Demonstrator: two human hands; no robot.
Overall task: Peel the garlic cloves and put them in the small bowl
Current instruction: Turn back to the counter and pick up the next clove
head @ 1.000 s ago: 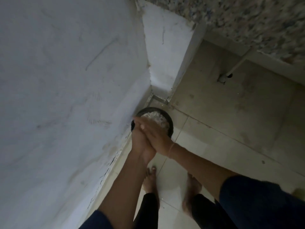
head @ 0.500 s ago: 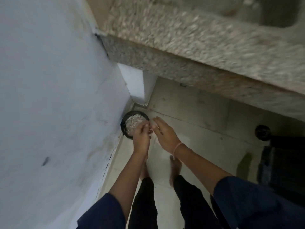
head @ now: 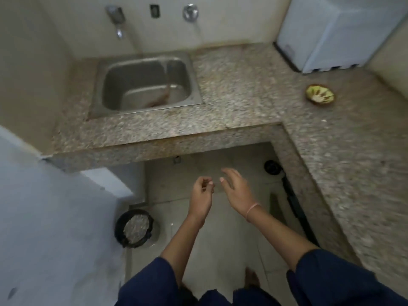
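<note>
- Head view: the left hand (head: 201, 195) curls its fingers to the thumb; whether they pinch anything, I cannot tell.
- The right hand (head: 238, 189) has its fingers spread.
- The small bowl (head: 320, 94) sits on the bench (head: 242, 85), well apart.

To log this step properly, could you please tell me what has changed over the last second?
Both hands, earlier pressed together over the black bin, have come away from it and parted: the left hand with fingers curled, the right hand open. Neither visibly holds anything. The bin stays on the floor by the wall.
</note>
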